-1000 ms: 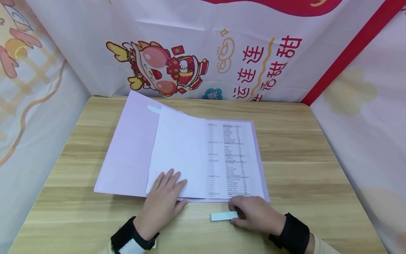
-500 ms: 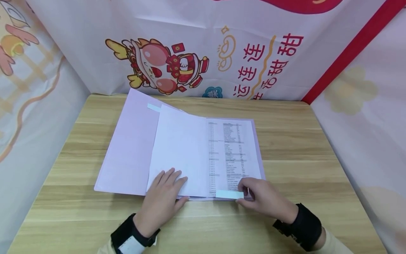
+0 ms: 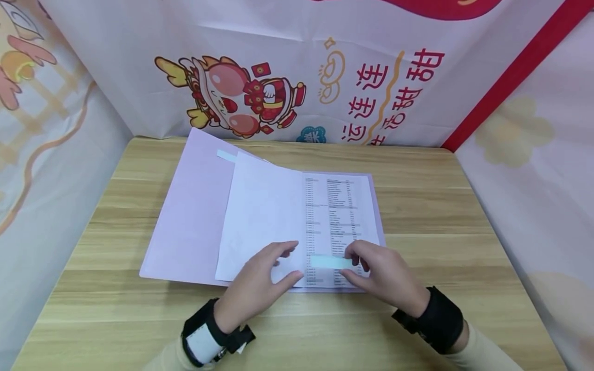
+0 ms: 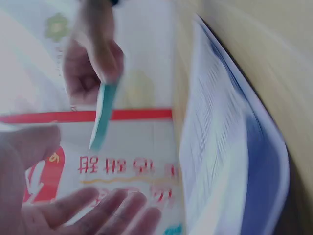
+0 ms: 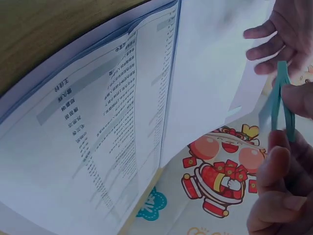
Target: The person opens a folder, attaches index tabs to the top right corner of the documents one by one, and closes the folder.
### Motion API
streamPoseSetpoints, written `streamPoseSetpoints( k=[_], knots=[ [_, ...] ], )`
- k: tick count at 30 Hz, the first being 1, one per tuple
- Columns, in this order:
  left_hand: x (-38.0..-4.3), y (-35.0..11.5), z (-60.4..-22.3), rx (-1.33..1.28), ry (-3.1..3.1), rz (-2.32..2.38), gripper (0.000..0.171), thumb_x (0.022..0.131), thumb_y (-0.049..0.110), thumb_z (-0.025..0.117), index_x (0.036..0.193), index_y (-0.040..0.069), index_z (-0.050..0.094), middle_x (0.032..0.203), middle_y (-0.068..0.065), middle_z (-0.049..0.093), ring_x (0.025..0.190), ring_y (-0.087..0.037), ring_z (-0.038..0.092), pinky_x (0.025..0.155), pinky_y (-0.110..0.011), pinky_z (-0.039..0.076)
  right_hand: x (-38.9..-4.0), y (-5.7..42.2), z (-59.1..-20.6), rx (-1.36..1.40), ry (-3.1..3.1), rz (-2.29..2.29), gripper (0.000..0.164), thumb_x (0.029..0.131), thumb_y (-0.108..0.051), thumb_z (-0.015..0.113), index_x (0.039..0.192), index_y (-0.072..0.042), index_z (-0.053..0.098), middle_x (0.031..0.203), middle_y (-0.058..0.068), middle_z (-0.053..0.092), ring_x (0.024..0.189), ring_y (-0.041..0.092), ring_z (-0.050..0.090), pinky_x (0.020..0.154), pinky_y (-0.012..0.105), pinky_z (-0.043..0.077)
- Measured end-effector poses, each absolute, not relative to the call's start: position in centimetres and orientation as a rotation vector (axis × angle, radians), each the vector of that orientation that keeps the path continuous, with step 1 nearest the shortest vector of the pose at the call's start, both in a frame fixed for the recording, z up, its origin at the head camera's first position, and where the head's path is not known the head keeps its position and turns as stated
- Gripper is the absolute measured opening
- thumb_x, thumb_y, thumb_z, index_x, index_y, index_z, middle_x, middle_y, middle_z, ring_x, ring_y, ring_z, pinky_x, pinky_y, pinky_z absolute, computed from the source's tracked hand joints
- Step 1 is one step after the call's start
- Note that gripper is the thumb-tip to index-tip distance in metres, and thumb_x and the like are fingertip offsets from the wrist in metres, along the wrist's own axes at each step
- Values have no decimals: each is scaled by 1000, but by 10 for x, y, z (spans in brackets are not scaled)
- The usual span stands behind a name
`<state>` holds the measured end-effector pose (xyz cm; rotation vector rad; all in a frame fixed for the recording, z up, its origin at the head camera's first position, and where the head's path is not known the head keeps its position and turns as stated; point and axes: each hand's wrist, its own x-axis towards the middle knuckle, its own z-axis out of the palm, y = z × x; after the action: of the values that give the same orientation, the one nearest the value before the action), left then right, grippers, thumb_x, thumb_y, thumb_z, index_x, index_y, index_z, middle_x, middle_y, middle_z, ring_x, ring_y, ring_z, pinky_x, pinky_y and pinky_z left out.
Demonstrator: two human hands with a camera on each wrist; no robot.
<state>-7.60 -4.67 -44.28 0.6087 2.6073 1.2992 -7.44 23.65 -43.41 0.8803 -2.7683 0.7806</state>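
1. Right hand (image 3: 385, 270): teal strip (image 3: 327, 262) pinched between thumb and fingers; strip held above the printed page, slim and flat-faced, seen split into layers at the right wrist.
2. Left hand (image 3: 255, 278): nothing grasped; thumb and fingers spread apart, slightly bent, raised near the strip's free end. Blurred in left wrist view.
3. Folder (image 3: 181, 221): laid open below the hands; lilac, smooth, stiff-looking, rectangular covers.
4. Held in folder: white paper sheets. Blank page (image 3: 264, 211) turned to the left, partly overlapping the cover; printed page (image 3: 341, 216) on the right, covered with columns of small text and grey bands.
5. Pale tab (image 3: 226, 155): seen against the left cover's inner face, beside the blank page's top corner.
6. Black straps (image 3: 438, 322) worn on both wrists.
7. Table (image 3: 431, 221): wood-grained, light brown. Surrounded by printed cloth (image 3: 278, 31), softly creased, red-edged.
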Motion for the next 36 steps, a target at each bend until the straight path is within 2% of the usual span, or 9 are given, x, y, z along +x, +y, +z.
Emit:
streamPoseSetpoints(
  k=[4, 7, 12, 15, 19, 23, 28, 32, 36],
  knots=[
    [-83, -39, -443, 506, 2282, 1617, 50, 99, 31, 68, 143, 10, 55, 126, -8, 64, 112, -19, 65, 91, -30, 56, -77, 229, -435, 924, -2677, 731, 33, 78, -16, 89, 98, -15, 62, 83, -6, 60, 71, 6, 52, 60, 19, 47],
    [-86, -36, -445, 475, 2118, 1738, 45, 101, 28, 65, 139, 5, 58, 120, -11, 65, 103, -27, 68, 84, -29, 57, -79, 225, -437, 943, -2624, 684, 34, 77, -14, 89, 98, -13, 63, 84, -5, 62, 73, 5, 53, 62, 20, 49],
    [-88, -34, -450, 431, 2043, 1807, 35, 102, 23, 64, 129, 0, 62, 110, -15, 69, 89, -38, 70, 76, -39, 59, -80, 221, -437, 952, -2599, 656, 35, 76, -13, 89, 98, -12, 63, 85, -4, 64, 73, 5, 56, 64, 22, 53],
    [-88, -34, -452, 386, 2066, 1811, 29, 101, 21, 65, 123, 1, 65, 106, -16, 70, 86, -37, 71, 76, -46, 59, -80, 220, -437, 944, -2603, 661, 34, 77, -14, 89, 99, -12, 63, 86, -4, 65, 73, 5, 56, 64, 23, 54],
    [-87, -34, -453, 331, 2100, 1803, 22, 100, 18, 66, 117, 3, 68, 102, -15, 70, 81, -27, 71, 74, -46, 59, -81, 219, -438, 939, -2598, 664, 34, 77, -15, 89, 99, -11, 64, 86, -4, 65, 73, 5, 56, 64, 23, 54],
    [-87, -35, -453, 306, 2121, 1816, 19, 100, 17, 67, 112, 3, 70, 100, -15, 71, 79, -23, 71, 74, -41, 60, -81, 218, -439, 935, -2601, 657, 34, 77, -17, 89, 99, -11, 64, 86, -3, 66, 73, 6, 57, 64, 23, 54],
    [-88, -35, -453, 264, 2106, 1870, 16, 99, 15, 68, 105, 1, 72, 95, -10, 72, 80, -33, 71, 71, -34, 61, -82, 217, -439, 925, -2601, 656, 35, 77, -20, 90, 101, -11, 66, 89, -2, 67, 75, 7, 61, 66, 24, 56],
    [-87, -34, -452, 225, 2064, 1907, 15, 98, 13, 68, 102, -1, 72, 94, -12, 71, 84, -40, 69, 69, -32, 61, -83, 216, -440, 916, -2592, 653, 40, 77, -21, 91, 108, -9, 69, 93, 1, 68, 79, 10, 66, 68, 27, 58],
    [-86, -33, -451, 198, 2047, 1914, 15, 98, 13, 68, 101, -1, 71, 95, -12, 71, 86, -40, 69, 70, -32, 61, -83, 215, -440, 915, -2584, 632, 46, 75, -21, 92, 116, -8, 74, 96, 3, 65, 76, 9, 64, 65, 23, 56]
  ],
)
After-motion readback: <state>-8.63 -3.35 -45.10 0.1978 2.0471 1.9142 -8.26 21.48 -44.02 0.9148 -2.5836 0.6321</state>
